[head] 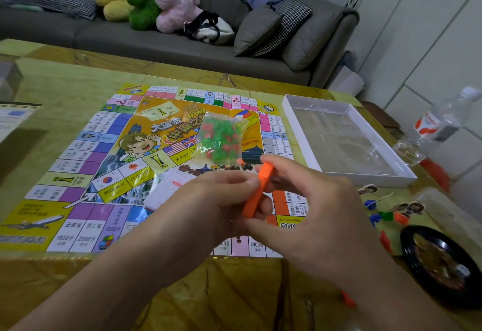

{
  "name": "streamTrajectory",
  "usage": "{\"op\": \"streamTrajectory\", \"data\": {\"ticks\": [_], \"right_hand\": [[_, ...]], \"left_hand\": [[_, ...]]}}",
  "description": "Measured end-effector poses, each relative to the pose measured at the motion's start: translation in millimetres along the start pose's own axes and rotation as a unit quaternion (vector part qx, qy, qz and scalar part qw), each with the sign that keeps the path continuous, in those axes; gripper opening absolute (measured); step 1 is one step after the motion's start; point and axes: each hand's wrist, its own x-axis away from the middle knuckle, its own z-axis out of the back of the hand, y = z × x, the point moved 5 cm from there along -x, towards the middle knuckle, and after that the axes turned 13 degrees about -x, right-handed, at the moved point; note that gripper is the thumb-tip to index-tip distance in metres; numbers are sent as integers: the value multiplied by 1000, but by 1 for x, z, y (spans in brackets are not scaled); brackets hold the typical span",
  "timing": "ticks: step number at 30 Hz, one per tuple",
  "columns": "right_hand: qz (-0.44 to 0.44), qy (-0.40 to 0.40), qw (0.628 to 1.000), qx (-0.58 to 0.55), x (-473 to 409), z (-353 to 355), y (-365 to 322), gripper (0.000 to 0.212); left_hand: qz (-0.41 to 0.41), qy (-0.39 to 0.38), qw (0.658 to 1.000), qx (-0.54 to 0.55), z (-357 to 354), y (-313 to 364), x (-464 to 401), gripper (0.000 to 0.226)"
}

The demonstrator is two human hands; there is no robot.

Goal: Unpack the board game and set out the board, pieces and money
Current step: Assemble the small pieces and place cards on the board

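While both my hands meet low in the middle of the frame, they pinch one orange plastic piece (258,190) between them: my left hand (216,200) has its curled fingertips on the piece's left edge, and my right hand (307,200) wraps thumb and fingers round its right side. Beneath them the game board (86,153) lies flat and unfolded on the yellow-green table (65,77). A clear bag of green and red pieces (221,137) sits on the board's centre, just above my hands. At right centre the white box tray (294,122) rests beside the board. Lower right of it, small character cut-outs and coloured stands (391,213) lie scattered near a black round dish (417,265). A wrapped card pack (167,187) lies on the board, partly hidden by my left hand.
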Motion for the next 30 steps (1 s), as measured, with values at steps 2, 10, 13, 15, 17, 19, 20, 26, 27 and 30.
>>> {"op": "streamTrajectory", "data": {"ticks": [2, 10, 13, 15, 17, 19, 20, 26, 27, 30], "right_hand": [[-3, -5, 1000, 8, 0, 1, 1, 72], [31, -43, 997, 65, 1, -5, 0, 85], [45, -38, 996, 66, 2, -6, 0, 84], [45, -23, 997, 64, 2, -4, -1, 86], [47, -11, 997, 68, 2, -3, -3, 86], [53, -8, 996, 70, 3, -4, -3, 84], [54, -7, 996, 71, 3, -4, -3, 83], [48, 5, 996, 72, 1, -3, -3, 75], [45, 3, 997, 67, 1, -4, -2, 70], [38, -6, 998, 54, 0, -4, -2, 65]], "left_hand": [[-29, 0, 999, -31, 4, 2, 0, 37], [-59, 21, 995, -76, 11, -2, -1, 25], [-60, 22, 994, -84, 10, -2, -1, 22], [-65, 23, 995, -68, 9, -2, -1, 20], [-69, 26, 996, -58, 10, -1, 0, 20], [-67, 31, 995, -65, 10, 0, 0, 22], [-66, 34, 995, -69, 10, -1, 0, 24], [-72, 39, 994, -72, 11, 0, -1, 24], [-74, 35, 994, -75, 11, 0, -1, 22], [-77, 30, 993, -87, 11, -2, -1, 23]]}}
